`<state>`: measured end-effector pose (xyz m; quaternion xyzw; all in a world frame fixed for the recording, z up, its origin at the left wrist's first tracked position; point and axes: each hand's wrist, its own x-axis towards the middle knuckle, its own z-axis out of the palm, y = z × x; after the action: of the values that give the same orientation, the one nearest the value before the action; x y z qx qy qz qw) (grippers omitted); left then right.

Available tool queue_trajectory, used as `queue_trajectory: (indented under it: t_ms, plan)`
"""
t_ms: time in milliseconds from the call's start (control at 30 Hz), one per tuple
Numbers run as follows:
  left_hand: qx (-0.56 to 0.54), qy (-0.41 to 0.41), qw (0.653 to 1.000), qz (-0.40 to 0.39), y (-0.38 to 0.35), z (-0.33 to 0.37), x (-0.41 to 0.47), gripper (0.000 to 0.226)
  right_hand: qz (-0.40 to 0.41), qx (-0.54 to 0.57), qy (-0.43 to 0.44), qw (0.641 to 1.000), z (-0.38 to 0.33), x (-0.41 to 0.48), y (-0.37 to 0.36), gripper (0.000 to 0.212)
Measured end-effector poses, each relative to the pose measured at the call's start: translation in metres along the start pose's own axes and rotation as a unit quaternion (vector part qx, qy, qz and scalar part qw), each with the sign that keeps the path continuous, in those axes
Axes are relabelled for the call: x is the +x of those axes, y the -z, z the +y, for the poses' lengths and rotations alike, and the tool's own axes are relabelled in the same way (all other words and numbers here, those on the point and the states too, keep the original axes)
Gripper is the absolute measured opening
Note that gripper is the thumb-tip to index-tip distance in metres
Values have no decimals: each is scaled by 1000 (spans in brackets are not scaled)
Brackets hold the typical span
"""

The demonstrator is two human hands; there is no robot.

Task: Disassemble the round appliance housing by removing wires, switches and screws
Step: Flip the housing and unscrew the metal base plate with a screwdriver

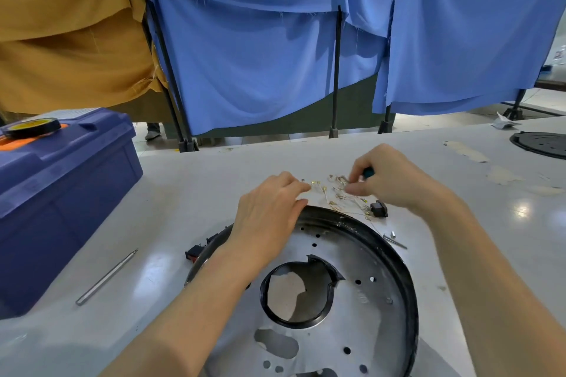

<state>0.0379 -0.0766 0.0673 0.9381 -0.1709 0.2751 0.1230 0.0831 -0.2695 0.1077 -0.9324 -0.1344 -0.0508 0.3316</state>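
The round metal housing (361,300) with a black rim and a central hole lies on the table in front of me. Beyond its far edge sits a tangle of thin white wires (340,196) with brass terminals. My left hand (269,214) rests over the housing's far rim, its fingertips touching the wires. My right hand (389,177) pinches the wires on the right side, and a teal tool handle (368,173) shows from within its grip. A black switch (379,208) lies beside the wires. Another black switch (194,252) sits at the housing's left edge.
A blue toolbox (61,193) with a tape roll (32,126) on top stands at the left. A metal rod (105,277) lies near it. A screw and a pin (395,239) lie right of the housing. A black round part (542,144) sits far right.
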Motion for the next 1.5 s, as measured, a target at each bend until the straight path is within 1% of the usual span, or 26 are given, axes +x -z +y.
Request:
queue_trajectory:
  t_ms: [67, 167, 233, 333, 467, 533, 633, 667, 767, 833, 900, 1033, 1100, 1233, 1300, 1367, 1433, 1500]
  plan:
    - [36, -4, 998, -55, -4, 0, -1, 35, 4, -36, -63, 997, 19, 0, 11, 14]
    - [32, 2, 992, -119, -8, -1, -2, 40, -35, -101, -142, 984, 46, 2, 12, 15]
    - [27, -2, 990, -140, -10, -2, -3, 43, -67, -144, -180, 971, 62, 5, 5, 14]
    - [18, -5, 989, -150, -12, -2, -4, 46, -89, -183, -212, 956, 79, 5, -6, 18]
    - [11, -6, 989, -149, -12, -3, -4, 45, -119, -197, -222, 948, 80, 3, -9, 24]
    - [9, -5, 989, -151, -12, -3, -4, 42, -124, -194, -225, 947, 75, 2, -6, 22]
    - [8, -1, 988, -154, -11, -1, -3, 39, -110, -198, -217, 950, 65, -2, 3, 17]
    - [7, 1, 988, -157, -11, -1, -3, 38, -103, -196, -207, 953, 61, -3, 8, 19]
    - [9, 9, 986, -167, -10, -2, -3, 31, -108, -149, -166, 969, 42, -7, 22, 39]
    - [34, 16, 985, -167, -11, -3, -2, 22, -139, -116, -135, 974, 26, -11, 29, 46]
    - [85, 13, 984, -158, -12, -4, 2, 14, -193, -126, -113, 966, 11, -16, 32, 48]
    - [149, -4, 976, -159, -12, -5, 8, 9, -306, -166, -119, 930, -4, -22, 28, 34]
    - [164, 0, 972, -165, -10, -5, 10, 9, -322, -161, -121, 925, -4, -21, 24, 28]
    - [199, 24, 962, -185, -2, -4, 11, 15, -290, -127, -101, 943, 2, -15, 20, 23]
    - [204, 49, 956, -206, 6, -5, 12, 13, -248, -112, -74, 959, 4, -12, 15, 21]
    - [204, 84, 946, -236, 15, -6, 14, 12, -182, -88, -27, 979, 3, -9, 4, 21]
    - [208, 116, 938, -252, 22, -5, 14, 10, -125, -60, 4, 990, 2, -6, -3, 23]
    - [209, 147, 928, -272, 27, -3, 13, 16, -117, -62, 3, 991, 1, -7, 0, 28]
